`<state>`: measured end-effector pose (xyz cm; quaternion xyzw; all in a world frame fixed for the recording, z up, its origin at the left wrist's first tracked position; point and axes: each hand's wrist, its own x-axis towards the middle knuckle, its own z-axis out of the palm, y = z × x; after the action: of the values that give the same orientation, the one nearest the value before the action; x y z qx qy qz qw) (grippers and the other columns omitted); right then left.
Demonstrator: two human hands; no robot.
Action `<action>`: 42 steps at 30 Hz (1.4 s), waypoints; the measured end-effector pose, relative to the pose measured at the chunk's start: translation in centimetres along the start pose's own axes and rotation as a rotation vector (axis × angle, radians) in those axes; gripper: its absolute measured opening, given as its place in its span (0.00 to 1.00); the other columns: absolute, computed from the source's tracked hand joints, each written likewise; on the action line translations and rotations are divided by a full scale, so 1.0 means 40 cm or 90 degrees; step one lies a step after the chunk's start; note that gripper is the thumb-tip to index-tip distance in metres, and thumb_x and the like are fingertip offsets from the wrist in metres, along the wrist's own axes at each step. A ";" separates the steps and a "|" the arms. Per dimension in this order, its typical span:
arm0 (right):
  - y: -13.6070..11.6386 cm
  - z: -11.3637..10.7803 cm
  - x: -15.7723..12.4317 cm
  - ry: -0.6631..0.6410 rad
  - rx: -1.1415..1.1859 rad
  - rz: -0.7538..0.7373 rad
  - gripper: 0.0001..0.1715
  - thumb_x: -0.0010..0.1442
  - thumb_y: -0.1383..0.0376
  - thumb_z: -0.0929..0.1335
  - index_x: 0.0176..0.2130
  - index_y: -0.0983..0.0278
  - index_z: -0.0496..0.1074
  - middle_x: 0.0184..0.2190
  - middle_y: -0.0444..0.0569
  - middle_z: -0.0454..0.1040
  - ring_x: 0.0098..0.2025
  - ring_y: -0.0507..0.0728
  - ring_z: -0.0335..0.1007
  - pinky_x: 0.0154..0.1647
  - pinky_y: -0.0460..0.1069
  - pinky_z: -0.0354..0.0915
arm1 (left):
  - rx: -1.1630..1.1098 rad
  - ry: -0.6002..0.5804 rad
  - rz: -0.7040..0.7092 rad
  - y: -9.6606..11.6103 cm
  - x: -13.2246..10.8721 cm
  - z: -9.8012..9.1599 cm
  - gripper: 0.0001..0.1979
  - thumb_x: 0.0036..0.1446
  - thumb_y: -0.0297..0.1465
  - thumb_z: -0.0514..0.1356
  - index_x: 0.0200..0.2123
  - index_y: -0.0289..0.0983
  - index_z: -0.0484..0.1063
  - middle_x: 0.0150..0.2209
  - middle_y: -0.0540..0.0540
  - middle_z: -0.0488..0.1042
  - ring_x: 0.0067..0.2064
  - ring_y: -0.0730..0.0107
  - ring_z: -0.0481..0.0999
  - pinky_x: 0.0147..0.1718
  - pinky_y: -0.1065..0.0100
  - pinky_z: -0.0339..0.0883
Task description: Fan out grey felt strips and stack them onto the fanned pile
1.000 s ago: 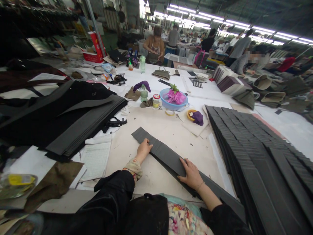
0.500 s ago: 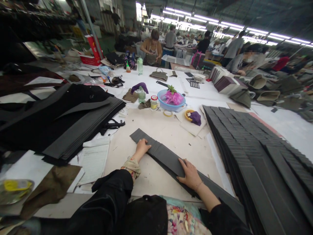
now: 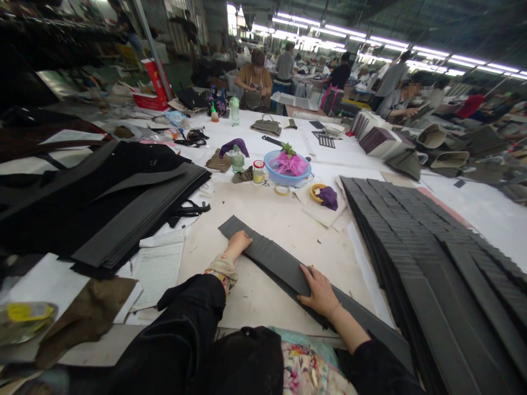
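Note:
A long dark grey strip of sheet material (image 3: 278,259), made up of stacked layers, lies diagonally across the pale work board (image 3: 218,312). Close to its far left end, my left hand (image 3: 240,244) has its fingers curled together at the strip's near edge; the fingertips are partly hidden. Farther down the strip rests my right hand (image 3: 320,293), fingers stretched over the top and thumb apart toward the near edge. Below this hand the strip runs on under my right forearm.
Stacked grey strips (image 3: 411,263) fill the right side. On the left lie dark grey and black sheets (image 3: 140,214) beside papers (image 3: 158,269). A blue basin (image 3: 284,174), a jar (image 3: 258,171), a tape roll (image 3: 282,190) and a yellow bowl (image 3: 316,193) stand beyond the strip. Co-workers sit farther back.
My left hand has turned slightly and its fingers have curled in more at the strip's edge. The right hand and the strip stay practically in place.

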<state>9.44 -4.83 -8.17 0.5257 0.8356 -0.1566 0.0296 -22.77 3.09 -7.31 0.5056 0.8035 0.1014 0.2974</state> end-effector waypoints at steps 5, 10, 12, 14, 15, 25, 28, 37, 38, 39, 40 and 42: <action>-0.003 -0.007 0.000 -0.004 0.003 0.001 0.50 0.43 0.53 0.67 0.61 0.62 0.46 0.58 0.58 0.53 0.59 0.64 0.47 0.56 0.58 0.49 | 0.009 -0.052 0.025 -0.001 0.024 -0.016 0.08 0.47 0.34 0.59 0.21 0.36 0.70 0.28 0.44 0.75 0.34 0.64 0.73 0.31 0.70 0.61; -0.008 -0.019 -0.003 -0.006 0.010 0.003 0.50 0.42 0.53 0.67 0.60 0.61 0.46 0.58 0.58 0.53 0.59 0.63 0.47 0.56 0.58 0.47 | -0.007 -0.033 0.042 -0.006 0.010 0.000 0.09 0.52 0.34 0.54 0.27 0.36 0.72 0.33 0.45 0.75 0.36 0.67 0.73 0.31 0.72 0.61; -0.006 -0.021 -0.007 -0.010 0.008 0.004 0.51 0.42 0.54 0.67 0.60 0.61 0.46 0.57 0.58 0.53 0.59 0.63 0.47 0.57 0.57 0.47 | -0.010 -0.027 0.039 -0.007 0.004 0.010 0.09 0.52 0.34 0.54 0.28 0.36 0.71 0.33 0.45 0.75 0.36 0.67 0.72 0.31 0.71 0.60; -0.001 -0.021 -0.014 -0.012 0.004 0.006 0.51 0.42 0.54 0.67 0.60 0.62 0.46 0.57 0.58 0.53 0.59 0.63 0.47 0.57 0.57 0.47 | -0.012 -0.022 0.038 -0.006 0.000 0.019 0.09 0.51 0.34 0.55 0.27 0.36 0.71 0.32 0.46 0.75 0.35 0.67 0.72 0.30 0.71 0.59; 0.002 -0.020 -0.017 -0.011 0.002 0.007 0.50 0.42 0.54 0.67 0.60 0.63 0.47 0.57 0.59 0.53 0.59 0.63 0.47 0.57 0.57 0.47 | -0.013 -0.021 0.038 -0.006 -0.002 0.022 0.08 0.51 0.35 0.55 0.27 0.37 0.71 0.32 0.47 0.75 0.35 0.68 0.72 0.29 0.71 0.59; 0.019 -0.005 -0.028 0.004 -0.002 0.001 0.49 0.43 0.53 0.66 0.60 0.62 0.47 0.57 0.58 0.54 0.59 0.64 0.49 0.56 0.58 0.48 | -0.008 0.030 0.006 0.009 -0.031 0.037 0.09 0.50 0.38 0.56 0.26 0.38 0.67 0.30 0.48 0.73 0.32 0.67 0.71 0.27 0.69 0.57; 0.021 -0.004 -0.032 0.010 0.000 0.002 0.49 0.43 0.54 0.66 0.60 0.61 0.47 0.57 0.58 0.54 0.59 0.64 0.49 0.56 0.57 0.49 | -0.010 0.030 0.007 0.009 -0.030 0.039 0.09 0.49 0.38 0.57 0.24 0.38 0.66 0.29 0.49 0.73 0.31 0.68 0.71 0.27 0.69 0.57; 0.031 0.011 -0.031 0.019 -0.002 -0.006 0.49 0.43 0.53 0.66 0.60 0.61 0.46 0.57 0.58 0.54 0.59 0.64 0.49 0.55 0.58 0.49 | 0.020 0.130 0.023 0.009 -0.056 0.041 0.17 0.48 0.40 0.59 0.38 0.36 0.63 0.43 0.40 0.68 0.43 0.61 0.69 0.38 0.67 0.60; 0.031 0.012 -0.031 0.021 -0.001 -0.006 0.49 0.43 0.53 0.66 0.60 0.61 0.46 0.57 0.58 0.54 0.59 0.64 0.49 0.55 0.58 0.49 | 0.028 0.123 0.020 0.007 -0.051 0.038 0.17 0.48 0.40 0.59 0.38 0.35 0.64 0.42 0.39 0.68 0.43 0.61 0.69 0.38 0.66 0.61; 0.031 0.013 -0.031 0.022 -0.001 -0.006 0.49 0.44 0.54 0.66 0.61 0.61 0.45 0.57 0.58 0.54 0.59 0.64 0.49 0.55 0.58 0.50 | 0.033 0.107 0.014 0.005 -0.044 0.032 0.17 0.48 0.41 0.58 0.37 0.35 0.64 0.40 0.40 0.70 0.42 0.60 0.70 0.37 0.66 0.61; 0.031 0.012 -0.031 0.021 -0.001 -0.006 0.49 0.44 0.54 0.66 0.60 0.61 0.46 0.57 0.58 0.54 0.58 0.64 0.49 0.55 0.58 0.50 | 0.035 0.086 0.006 0.002 -0.035 0.026 0.17 0.48 0.42 0.57 0.35 0.35 0.66 0.37 0.41 0.71 0.40 0.60 0.71 0.35 0.66 0.62; 0.029 0.010 -0.032 0.021 0.001 -0.004 0.49 0.44 0.54 0.66 0.60 0.61 0.46 0.56 0.58 0.54 0.58 0.64 0.49 0.55 0.58 0.50 | 0.036 0.048 0.000 -0.007 -0.019 0.014 0.15 0.48 0.43 0.56 0.30 0.36 0.68 0.31 0.42 0.72 0.35 0.61 0.72 0.32 0.66 0.62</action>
<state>10.99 -5.60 -8.55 0.5254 0.8376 -0.1489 0.0150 -22.42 2.23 -7.60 0.5099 0.8166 0.0979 0.2523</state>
